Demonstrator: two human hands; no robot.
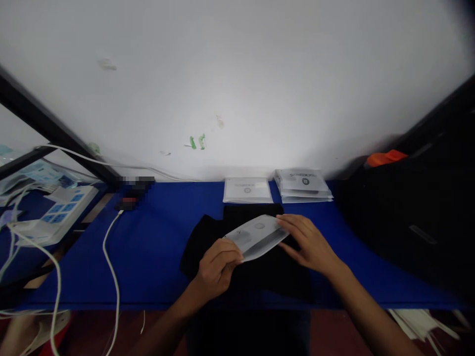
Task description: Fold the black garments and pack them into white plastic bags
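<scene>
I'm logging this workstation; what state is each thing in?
Held pouch: mouth open
Left hand: gripping the pouch's edge
Right hand: touching the pouch's other end
Black cloth: lying beneath
Lone pouch: lying flat
Pouch pile: stacked
White cable: curving loosely
Power strip: on or off unclear

On the top pouch of the stack (293, 188), dark lettering (301, 174) is read as "ROCKBROS", first letter unclear; a round emblem (306, 181) is printed below. Left of the stack, a similar emblem is borne by a single pouch (256, 196), lettering too faint. On the held pouch (249, 236), nearer than the stack, print is illegible.
</scene>
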